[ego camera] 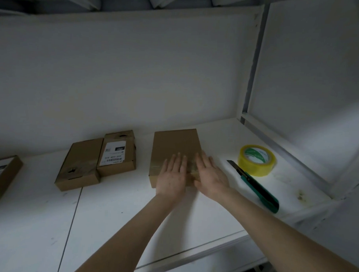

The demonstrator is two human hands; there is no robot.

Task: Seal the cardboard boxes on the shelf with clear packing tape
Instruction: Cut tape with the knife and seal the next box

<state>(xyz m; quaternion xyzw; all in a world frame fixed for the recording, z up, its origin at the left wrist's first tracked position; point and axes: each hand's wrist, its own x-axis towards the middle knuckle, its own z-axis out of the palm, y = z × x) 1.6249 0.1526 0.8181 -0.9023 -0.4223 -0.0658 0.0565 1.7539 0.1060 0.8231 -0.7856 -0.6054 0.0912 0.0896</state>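
Note:
A flat brown cardboard box (175, 145) lies on the white shelf (114, 215) in front of me. A strip of clear tape crosses its near end. My left hand (172, 176) and my right hand (211, 174) both rest flat on that taped end, fingers spread, holding nothing. A yellowish roll of clear packing tape (256, 160) lies on the shelf to the right of the box. Between the box and the roll lies a green utility knife (258, 189) with its blade out.
Two smaller taped boxes sit side by side at the left, a plain one (79, 166) and one with a white label (118, 154). Another labelled box (2, 176) is at the far left edge. A white upright post (253, 65) and side wall close off the right.

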